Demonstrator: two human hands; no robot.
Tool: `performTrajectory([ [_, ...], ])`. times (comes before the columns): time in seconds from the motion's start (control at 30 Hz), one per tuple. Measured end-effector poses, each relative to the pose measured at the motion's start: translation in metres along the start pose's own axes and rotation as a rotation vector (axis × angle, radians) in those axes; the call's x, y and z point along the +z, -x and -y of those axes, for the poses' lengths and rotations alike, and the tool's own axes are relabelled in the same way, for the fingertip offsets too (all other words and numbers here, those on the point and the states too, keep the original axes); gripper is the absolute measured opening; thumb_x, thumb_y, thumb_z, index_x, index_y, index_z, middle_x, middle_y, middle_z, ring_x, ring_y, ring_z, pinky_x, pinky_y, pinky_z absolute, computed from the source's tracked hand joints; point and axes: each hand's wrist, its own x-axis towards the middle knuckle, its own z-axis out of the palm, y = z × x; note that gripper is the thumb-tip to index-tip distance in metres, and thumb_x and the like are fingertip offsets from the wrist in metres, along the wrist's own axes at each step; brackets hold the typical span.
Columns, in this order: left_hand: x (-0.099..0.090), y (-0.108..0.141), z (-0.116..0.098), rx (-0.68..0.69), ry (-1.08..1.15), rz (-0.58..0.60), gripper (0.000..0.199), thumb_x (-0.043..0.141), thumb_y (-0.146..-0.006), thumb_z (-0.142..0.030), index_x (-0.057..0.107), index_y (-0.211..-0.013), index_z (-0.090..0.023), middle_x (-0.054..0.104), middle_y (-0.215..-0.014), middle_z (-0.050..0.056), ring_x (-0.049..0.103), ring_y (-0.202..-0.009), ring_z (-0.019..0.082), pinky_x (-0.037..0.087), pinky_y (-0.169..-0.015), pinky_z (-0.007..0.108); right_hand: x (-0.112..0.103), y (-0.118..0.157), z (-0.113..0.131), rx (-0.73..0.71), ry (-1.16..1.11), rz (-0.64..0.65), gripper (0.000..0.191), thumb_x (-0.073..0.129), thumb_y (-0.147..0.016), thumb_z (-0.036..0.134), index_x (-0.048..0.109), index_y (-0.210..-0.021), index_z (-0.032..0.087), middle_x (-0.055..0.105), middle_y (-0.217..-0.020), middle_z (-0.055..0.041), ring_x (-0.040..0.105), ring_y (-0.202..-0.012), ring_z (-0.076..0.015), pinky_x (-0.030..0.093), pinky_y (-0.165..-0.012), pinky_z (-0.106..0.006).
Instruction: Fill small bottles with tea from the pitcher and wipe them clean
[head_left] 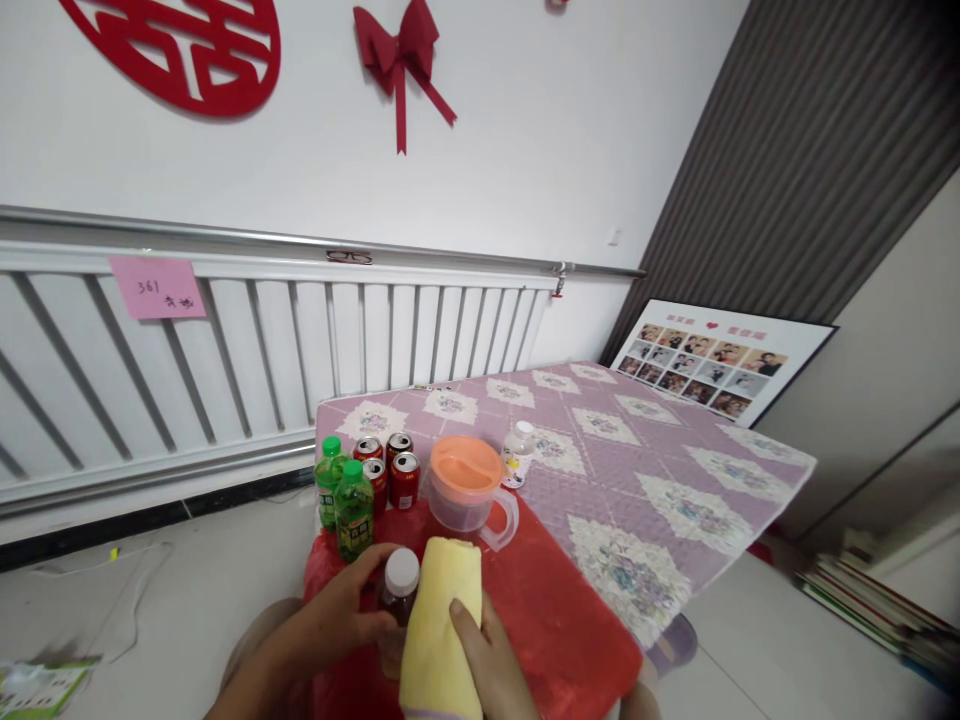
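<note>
My left hand is wrapped round a bottle with a white cap and dark contents, upright near the front of the red-covered surface. My right hand grips a folded yellow cloth, thumb on top, close against the bottle's right side. The cloth hides part of the bottle. Beyond my hands stands a clear plastic pitcher with an orange lid and a handle on its right.
Two green bottles and several red cans stand left of the pitcher. A clear bottle with a white cap is behind it. A patterned cloth spreads to the right. A white radiator and photo board are farther back.
</note>
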Motion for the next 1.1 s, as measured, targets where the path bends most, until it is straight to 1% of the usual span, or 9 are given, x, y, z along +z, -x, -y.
performTrajectory([
  [0.1,-0.001,0.000,0.002,0.017,-0.016,0.023,0.072,0.058,-0.063,-0.007,0.046,-0.132,-0.023,0.062,-0.130,0.004,0.056,-0.121,0.025,0.042,-0.106,0.039,-0.016,0.003,-0.002,-0.036,0.145,-0.062,0.067,0.075,-0.066,0.060,0.066,-0.117,0.018,0.069,-0.122,-0.0138,0.061,-0.116,-0.0344,0.047,-0.099,-0.043],
  [0.2,0.006,0.000,0.012,0.032,-0.003,-0.053,0.081,0.058,-0.062,-0.008,0.038,-0.139,-0.023,0.050,-0.145,0.007,0.047,-0.132,0.027,0.033,-0.114,0.043,-0.027,0.007,0.000,-0.053,0.219,-0.189,0.070,0.078,-0.061,0.060,0.067,-0.116,0.019,0.065,-0.130,-0.0133,0.050,-0.129,-0.0354,0.038,-0.109,-0.042],
  [0.3,0.021,-0.001,0.020,0.041,0.034,-0.227,0.088,0.064,-0.057,-0.012,0.034,-0.140,-0.017,0.043,-0.149,0.014,0.041,-0.137,0.030,0.031,-0.116,0.045,-0.030,0.011,0.005,-0.015,0.091,-0.187,0.077,0.072,-0.066,0.067,0.061,-0.126,0.020,0.065,-0.129,-0.0125,0.055,-0.124,-0.0342,0.045,-0.102,-0.042],
  [0.47,0.042,0.000,0.013,0.067,-0.031,-0.490,0.068,0.073,-0.055,-0.022,0.052,-0.119,-0.016,0.060,-0.123,0.013,0.057,-0.117,0.033,0.046,-0.103,0.048,-0.016,0.015,0.020,0.019,-0.177,-0.055,0.079,0.068,-0.072,0.067,0.051,-0.134,0.021,0.073,-0.115,-0.0118,0.068,-0.105,-0.0305,0.054,-0.086,-0.039],
  [0.6,0.044,0.001,0.008,0.110,-0.075,-0.450,0.048,0.071,-0.065,-0.030,0.057,-0.109,-0.017,0.067,-0.108,0.010,0.066,-0.100,0.029,0.056,-0.087,0.043,-0.003,0.012,0.020,0.030,-0.187,0.089,0.074,0.068,-0.077,0.062,0.050,-0.135,0.021,0.071,-0.118,-0.0110,0.069,-0.100,-0.0279,0.054,-0.083,-0.038],
  [0.7,0.039,0.001,0.012,0.134,-0.067,-0.386,0.048,0.066,-0.068,-0.022,0.053,-0.115,-0.019,0.067,-0.112,0.007,0.065,-0.102,0.026,0.055,-0.090,0.038,-0.003,0.006,0.012,0.007,-0.077,0.153,0.070,0.065,-0.079,0.061,0.051,-0.133,0.018,0.071,-0.118,-0.0116,0.069,-0.099,-0.0280,0.054,-0.084,-0.039],
  [0.83,0.025,0.003,0.007,0.086,-0.093,-0.270,0.060,0.058,-0.064,-0.010,0.049,-0.122,-0.021,0.067,-0.119,0.005,0.062,-0.110,0.024,0.050,-0.098,0.035,-0.015,0.002,0.005,-0.055,0.180,0.099,0.062,0.062,-0.081,0.060,0.060,-0.122,0.014,0.072,-0.113,-0.0134,0.067,-0.101,-0.0304,0.050,-0.089,-0.041],
  [0.97,0.014,0.005,-0.001,0.079,-0.124,-0.154,0.063,0.053,-0.063,-0.007,0.050,-0.124,-0.022,0.066,-0.123,0.003,0.060,-0.115,0.024,0.045,-0.105,0.037,-0.028,0.002,0.004,-0.083,0.282,-0.027,0.060,0.066,-0.078,0.058,0.063,-0.122,0.016,0.067,-0.126,-0.0128,0.060,-0.117,-0.0321,0.042,-0.102,-0.042],
  [1.1,0.020,0.001,0.011,0.097,-0.061,-0.239,0.072,0.057,-0.060,-0.009,0.045,-0.130,-0.021,0.056,-0.138,0.008,0.050,-0.129,0.029,0.037,-0.113,0.043,-0.029,0.006,0.011,-0.066,0.118,-0.119,0.071,0.067,-0.075,0.061,0.055,-0.134,0.022,0.062,-0.134,-0.0100,0.053,-0.127,-0.0308,0.042,-0.104,-0.041],
])
